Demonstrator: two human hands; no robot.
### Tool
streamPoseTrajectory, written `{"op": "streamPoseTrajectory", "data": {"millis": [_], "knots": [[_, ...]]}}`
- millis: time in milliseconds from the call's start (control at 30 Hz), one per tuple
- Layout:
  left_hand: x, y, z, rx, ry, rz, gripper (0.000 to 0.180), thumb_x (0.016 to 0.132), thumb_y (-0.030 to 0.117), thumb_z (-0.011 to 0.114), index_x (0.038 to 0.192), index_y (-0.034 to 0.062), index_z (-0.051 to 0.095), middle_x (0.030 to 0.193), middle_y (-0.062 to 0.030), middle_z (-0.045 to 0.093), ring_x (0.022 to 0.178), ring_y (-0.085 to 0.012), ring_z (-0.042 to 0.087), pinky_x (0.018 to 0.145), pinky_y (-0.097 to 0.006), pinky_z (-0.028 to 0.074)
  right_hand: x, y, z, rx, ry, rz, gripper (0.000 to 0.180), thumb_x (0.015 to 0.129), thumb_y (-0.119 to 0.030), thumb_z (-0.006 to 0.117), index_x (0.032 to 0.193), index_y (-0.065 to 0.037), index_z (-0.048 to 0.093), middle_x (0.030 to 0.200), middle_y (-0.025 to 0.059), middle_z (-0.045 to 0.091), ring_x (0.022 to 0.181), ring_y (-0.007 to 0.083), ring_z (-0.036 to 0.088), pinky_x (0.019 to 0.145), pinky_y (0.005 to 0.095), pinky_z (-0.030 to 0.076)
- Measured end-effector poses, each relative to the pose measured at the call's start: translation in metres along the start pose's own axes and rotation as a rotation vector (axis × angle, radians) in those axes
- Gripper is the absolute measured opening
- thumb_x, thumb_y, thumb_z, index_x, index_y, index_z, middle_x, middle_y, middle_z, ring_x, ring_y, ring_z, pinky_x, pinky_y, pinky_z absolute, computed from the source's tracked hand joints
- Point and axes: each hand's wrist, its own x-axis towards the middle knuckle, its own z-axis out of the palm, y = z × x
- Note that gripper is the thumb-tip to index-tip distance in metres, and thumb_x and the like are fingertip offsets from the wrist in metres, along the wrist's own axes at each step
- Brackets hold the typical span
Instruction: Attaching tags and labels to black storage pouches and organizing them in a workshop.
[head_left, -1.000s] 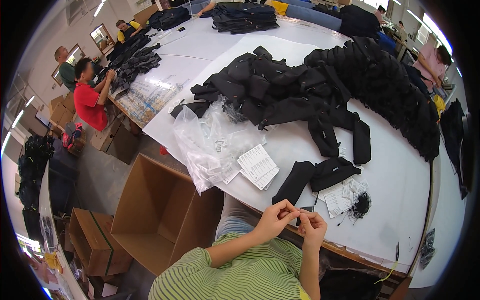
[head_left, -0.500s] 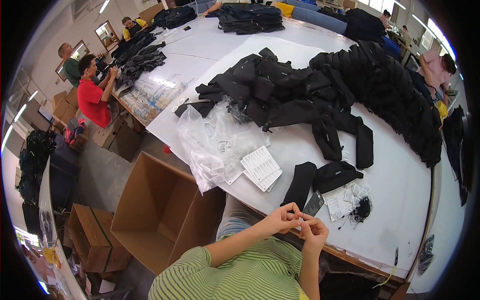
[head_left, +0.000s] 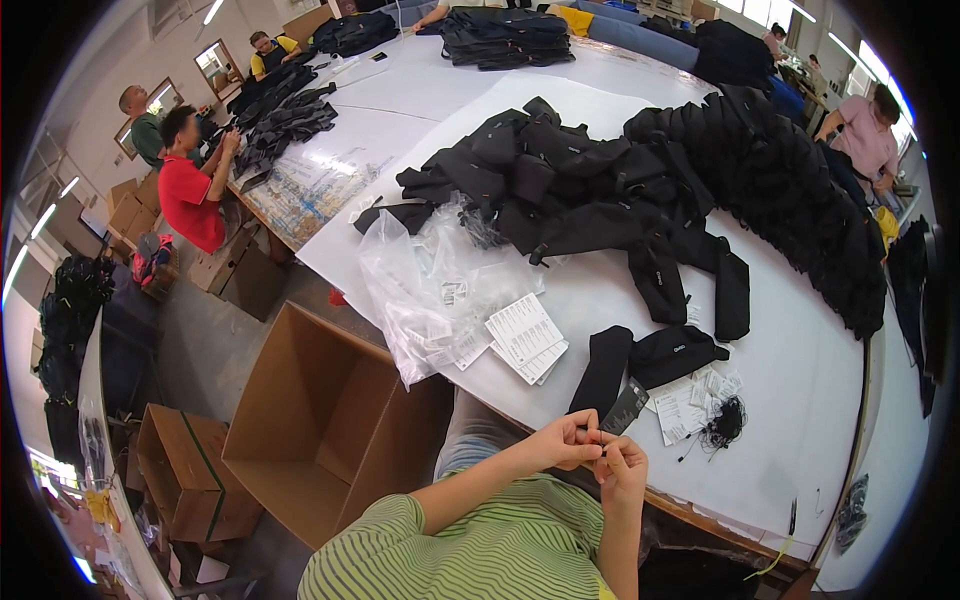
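My left hand (head_left: pixel 570 442) and my right hand (head_left: pixel 622 464) meet at the table's near edge, fingertips pinched together. Whatever they hold is tiny and dark, mostly covered by the fingers. Just beyond them lies a dark hang tag (head_left: pixel 625 408). A black fabric pouch (head_left: pixel 680 356) rests past it, beside a narrow black fabric piece (head_left: pixel 603 368). To the right of my hands are white printed labels (head_left: pixel 680 412) and a tangle of black tag strings (head_left: pixel 723 422).
Clear plastic bags (head_left: pixel 410 290) and a stack of white printed cards (head_left: pixel 527 336) lie left on the white table (head_left: pixel 790 390). Black pouches (head_left: pixel 590 180) are heaped behind, beside a long black row (head_left: pixel 780 190). An open cardboard box (head_left: pixel 320 410) stands at my left. Co-workers are around.
My pinched hands have shifted slightly, the right one leftward toward the left. A co-worker in red has turned their head, and one in pink has moved at the right.
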Motion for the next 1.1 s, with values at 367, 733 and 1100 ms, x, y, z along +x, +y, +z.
{"op": "streamPoseTrajectory", "data": {"millis": [367, 733, 1100], "knots": [[-0.004, -0.009, 0.01, 0.176, 0.074, 0.032, 0.025, 0.09, 0.017, 0.065, 0.087, 0.0105, 0.042, 0.065, 0.0072, 0.045, 0.052, 0.0005, 0.032, 0.045, -0.019, 0.022, -0.012, -0.015, 0.006, -0.177, 0.109, -0.076, 0.012, 0.082, -0.008, 0.07, 0.076, 0.0, 0.063, 0.099, 0.019, 0.068, 0.049, 0.0044, 0.046, 0.044, 0.017, 0.034], [0.016, 0.051, 0.023, 0.726, 0.253, 0.171, 0.01, 0.089, 0.011, 0.064, 0.092, 0.0021, 0.061, 0.082, 0.0008, 0.061, 0.072, -0.0032, 0.054, 0.066, -0.019, 0.043, 0.025, -0.044, 0.02, -0.205, 0.13, -0.167, 0.01, 0.087, -0.009, 0.065, 0.08, -0.003, 0.063, 0.106, 0.0164, 0.068, 0.048, 0.0005, 0.04, 0.042, 0.0157, 0.029], [0.116, 0.056, -0.031, 1.756, -0.155, 0.183, 0.039, 0.078, -0.004, 0.056, 0.113, 0.0131, 0.06, 0.105, -0.0051, 0.063, 0.11, -0.0268, 0.05, 0.093, -0.038, 0.039, 0.008, -0.066, -0.01, -0.264, 0.289, -0.313, 0.014, 0.088, -0.015, 0.066, 0.081, -0.004, 0.062, 0.106, 0.0171, 0.067, 0.045, 0.0004, 0.036, 0.042, 0.0162, 0.028]]}}
